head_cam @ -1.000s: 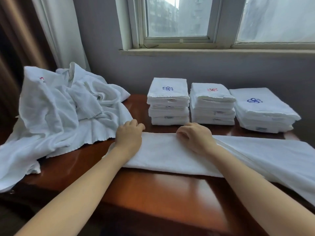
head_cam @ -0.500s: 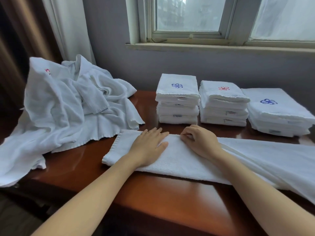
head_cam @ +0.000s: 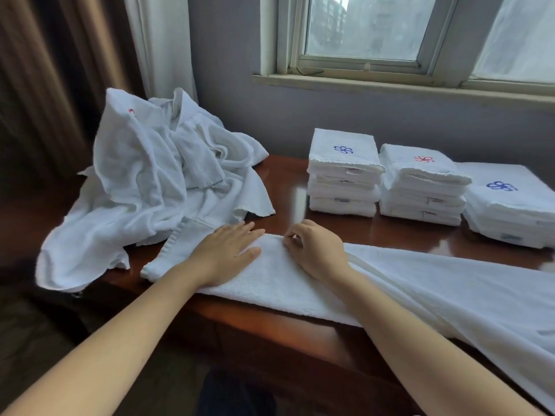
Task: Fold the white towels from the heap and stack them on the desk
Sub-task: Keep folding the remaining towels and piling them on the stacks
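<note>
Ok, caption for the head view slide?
Left hand presses flat on a long white towel; right hand pinches its far edge.

Soft daylight is entering through the white-framed glass window (head_cam: 363, 28), upper right, glaring on the glossy reddish-brown wooden bench (head_cam: 295, 199); frame edges are bowing.

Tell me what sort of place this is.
Probably a hotel room: three stacks of folded white towels with embroidered logos, a glossy reddish-brown wooden desk beneath a window, and heavy brown curtains.
</note>
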Demonstrator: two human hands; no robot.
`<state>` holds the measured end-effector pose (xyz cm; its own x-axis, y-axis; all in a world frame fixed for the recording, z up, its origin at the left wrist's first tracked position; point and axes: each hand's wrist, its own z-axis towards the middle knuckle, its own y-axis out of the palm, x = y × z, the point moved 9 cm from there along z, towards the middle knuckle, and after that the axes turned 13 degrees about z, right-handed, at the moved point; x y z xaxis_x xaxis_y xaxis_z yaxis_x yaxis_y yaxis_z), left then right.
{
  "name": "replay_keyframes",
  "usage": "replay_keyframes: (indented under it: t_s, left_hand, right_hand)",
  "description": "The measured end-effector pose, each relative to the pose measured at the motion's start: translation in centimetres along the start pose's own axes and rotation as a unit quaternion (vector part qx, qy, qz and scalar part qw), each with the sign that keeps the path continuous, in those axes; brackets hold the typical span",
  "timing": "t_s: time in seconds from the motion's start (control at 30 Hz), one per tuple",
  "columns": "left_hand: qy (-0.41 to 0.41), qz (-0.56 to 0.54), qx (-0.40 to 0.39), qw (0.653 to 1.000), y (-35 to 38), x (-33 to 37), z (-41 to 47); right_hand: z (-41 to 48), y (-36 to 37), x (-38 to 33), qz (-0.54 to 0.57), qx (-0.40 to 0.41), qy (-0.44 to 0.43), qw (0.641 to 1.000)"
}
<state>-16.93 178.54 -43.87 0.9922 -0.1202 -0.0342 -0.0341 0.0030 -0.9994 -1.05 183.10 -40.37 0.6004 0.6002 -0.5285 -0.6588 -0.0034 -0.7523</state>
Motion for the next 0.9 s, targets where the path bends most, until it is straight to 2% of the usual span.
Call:
replay_keyframes:
  t_s: [0.1,0.2,0.3,0.47,0.7,0.9]
  left_hand:
    - [-0.005,-0.007,0.007,1.000,-0.6,0.3,-0.3]
    - [-0.015,-0.069,0.053,0.996,-1.8,1.6,-0.3]
    - [0.012,-0.123,0.103,0.987,-3.3,5.2,-0.1]
    - [0.065,-0.191,0.140,0.969,-5.1,12.6,0.6]
    - [0.175,-0.213,0.186,0.943,-6.6,22.4,-0.1]
    - [0.309,-0.170,0.151,0.924,-6.9,29.8,-1.4]
  right_hand:
    - [-0.4,-0.6,0.0,-0.007,0.003,0.013,1.000]
    - [-1.5,-2.4,0.5,-0.010,0.008,0.026,1.000]
    - [-3.5,-5.2,1.5,-0.027,0.020,0.030,0.999]
    - [-8.5,-10.2,4.6,-0.024,0.040,0.073,0.996]
    - [-16.2,-16.3,6.3,-0.009,0.098,0.062,0.993]
    - [-22.4,-20.3,8.9,-0.037,0.118,0.113,0.986]
